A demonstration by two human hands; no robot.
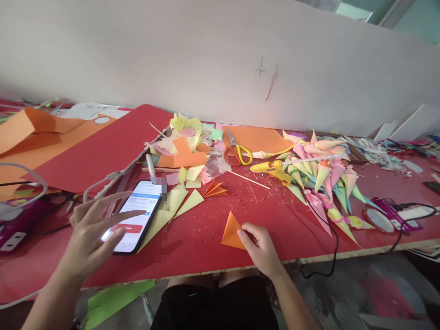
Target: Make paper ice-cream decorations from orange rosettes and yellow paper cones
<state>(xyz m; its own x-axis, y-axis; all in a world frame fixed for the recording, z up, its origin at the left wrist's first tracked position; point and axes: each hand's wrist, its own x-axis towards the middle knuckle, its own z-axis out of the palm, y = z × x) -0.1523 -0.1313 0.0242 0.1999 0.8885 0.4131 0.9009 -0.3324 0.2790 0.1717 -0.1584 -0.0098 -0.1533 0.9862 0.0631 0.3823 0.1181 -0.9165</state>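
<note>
My left hand [94,229] hovers over a lit smartphone [132,240], fingers spread, the index fingertip at the screen; whether it touches I cannot tell. The phone lies tilted on the red table [192,256]. Near the table's front edge, my right hand [259,245] pinches a folded orange paper triangle [231,231] by its right side between thumb and fingers. Pale yellow paper pieces [189,204] lie right of the phone. Beyond them rests a pleated orange paper piece [216,189].
Scissors [237,151] with red and yellow handles lie behind a yellow glue gun [271,168], whose black cord hangs off the front edge. Pastel paper cones [323,176] are heaped at right, near a tape roll [378,220]. Orange sheets [62,140] and red board [113,142] fill the left.
</note>
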